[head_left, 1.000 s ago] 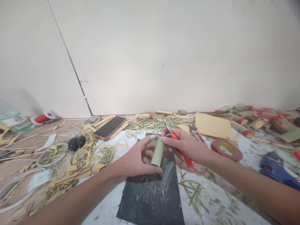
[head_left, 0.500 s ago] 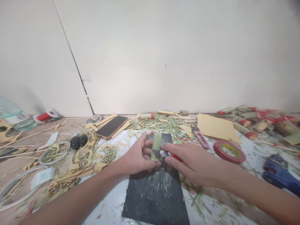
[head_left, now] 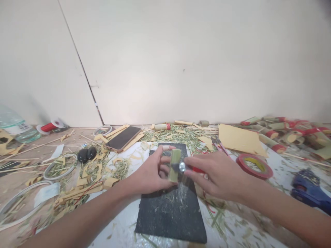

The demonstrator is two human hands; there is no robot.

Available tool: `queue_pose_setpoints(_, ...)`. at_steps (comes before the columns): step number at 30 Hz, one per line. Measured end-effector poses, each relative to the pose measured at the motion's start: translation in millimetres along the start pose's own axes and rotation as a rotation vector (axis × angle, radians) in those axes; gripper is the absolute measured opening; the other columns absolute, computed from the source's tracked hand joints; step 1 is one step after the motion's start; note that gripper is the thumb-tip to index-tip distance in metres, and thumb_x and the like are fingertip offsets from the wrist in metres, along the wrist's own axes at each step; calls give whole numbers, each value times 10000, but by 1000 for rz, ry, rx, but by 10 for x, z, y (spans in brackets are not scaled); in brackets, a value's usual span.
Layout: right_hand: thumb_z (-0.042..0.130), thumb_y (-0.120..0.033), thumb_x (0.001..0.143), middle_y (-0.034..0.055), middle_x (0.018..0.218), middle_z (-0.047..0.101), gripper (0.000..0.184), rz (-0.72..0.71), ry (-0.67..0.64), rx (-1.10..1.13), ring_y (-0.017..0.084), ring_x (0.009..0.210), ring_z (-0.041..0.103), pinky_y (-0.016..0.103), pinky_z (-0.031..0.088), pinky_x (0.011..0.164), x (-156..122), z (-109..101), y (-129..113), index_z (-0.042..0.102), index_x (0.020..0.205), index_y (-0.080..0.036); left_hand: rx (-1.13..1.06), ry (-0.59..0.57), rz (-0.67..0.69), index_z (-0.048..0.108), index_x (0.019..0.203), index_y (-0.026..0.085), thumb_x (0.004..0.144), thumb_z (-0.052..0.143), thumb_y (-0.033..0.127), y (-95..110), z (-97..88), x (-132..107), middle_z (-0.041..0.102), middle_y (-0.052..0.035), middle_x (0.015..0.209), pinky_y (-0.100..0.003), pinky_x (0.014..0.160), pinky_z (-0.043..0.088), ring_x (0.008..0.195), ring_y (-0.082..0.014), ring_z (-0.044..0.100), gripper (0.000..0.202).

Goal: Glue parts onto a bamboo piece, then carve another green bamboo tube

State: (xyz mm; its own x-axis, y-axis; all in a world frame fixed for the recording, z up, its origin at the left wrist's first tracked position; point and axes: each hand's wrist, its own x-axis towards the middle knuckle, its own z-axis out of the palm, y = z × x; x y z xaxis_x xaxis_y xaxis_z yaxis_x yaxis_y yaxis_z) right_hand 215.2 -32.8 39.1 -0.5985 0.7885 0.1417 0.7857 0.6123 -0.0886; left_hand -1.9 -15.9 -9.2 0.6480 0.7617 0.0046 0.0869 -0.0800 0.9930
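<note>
My left hand [head_left: 150,174] is closed round a short green bamboo tube [head_left: 174,164] and holds it upright over a black mat [head_left: 172,210]. My right hand [head_left: 216,175] grips a red-handled knife [head_left: 192,168]; its metal blade rests against the right side of the tube. Green shavings lie scattered on the mat below the tube.
A phone [head_left: 123,137] lies at the back left beside yellow scraps. A red tape roll [head_left: 254,166], a yellow card sheet [head_left: 239,139], a blue glue gun [head_left: 309,191] and a pile of red-taped bamboo tubes [head_left: 281,132] are at the right. Wire rings [head_left: 55,168] and a bottle [head_left: 15,127] are at the left.
My right hand came down from the tube's top to its right side and set the blade against it. The left hand kept hold of the tube, now more upright.
</note>
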Motion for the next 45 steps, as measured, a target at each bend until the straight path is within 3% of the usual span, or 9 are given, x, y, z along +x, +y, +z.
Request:
queue_pose_setpoints(5,357,-475,936,21,642,622,355,209,148,5,180,573,534,275,282,553,25,-70,297,602,909,-221,84,-22,4,351,1237,240,646,709,95,-1,19,-21,640,-65,992,-201,576,400,778,-144,603,706)
queue_pose_setpoints(11,371,-401,937,13,644,598,299,-52,-59,22,159,558,504,278,230,531,-30,22,-66,528,763,-216,63,37,39,312,1220,258,686,703,128,-1,11,-7,567,6,893,-187,546,394,682,-90,529,675)
queue_pose_setpoints(15,361,-386,944,7,643,593,301,-64,-74,-12,151,540,494,278,195,515,-43,72,-207,500,740,-213,72,32,43,313,1196,254,704,713,168,5,2,-1,563,-6,933,-201,564,413,709,-98,528,640)
queue_pose_setpoints(18,368,-396,941,11,647,608,302,-45,-42,-33,161,557,519,274,207,522,-17,57,-65,530,763,-214,50,19,30,320,1191,248,691,709,125,8,-2,-15,535,18,874,-193,564,395,689,-85,503,645)
queue_pose_setpoints(24,356,-456,946,7,638,621,341,159,159,-19,165,553,537,261,266,540,19,-23,291,584,871,-214,26,-10,-8,340,1176,247,682,695,90,-18,2,-35,522,23,859,-191,560,368,675,-78,487,627)
queue_pose_setpoints(30,378,-376,939,1,645,585,272,-109,-52,27,144,546,483,263,225,529,-30,64,-63,517,772,-213,61,8,51,299,1243,287,718,681,110,-27,-5,-13,538,11,887,-238,643,417,767,-125,546,673)
queue_pose_setpoints(34,368,-359,943,-4,671,589,257,-102,-85,30,144,553,488,268,204,520,-49,118,-175,502,776,-217,47,4,60,294,1257,293,725,684,117,-40,-9,-9,521,17,866,-255,671,429,781,-133,550,683)
queue_pose_setpoints(39,358,-383,948,5,659,603,285,-57,-13,-22,160,569,527,265,225,530,-22,94,-36,544,808,-218,72,28,62,311,1229,271,744,688,169,-48,-16,-12,550,-5,909,-251,665,426,769,-123,533,623)
queue_pose_setpoints(45,356,-438,941,23,683,653,330,128,155,-81,186,598,579,265,275,536,67,31,226,600,911,-217,89,-15,29,318,1186,263,725,686,141,-33,-30,-22,530,17,878,-219,598,400,701,-97,495,603)
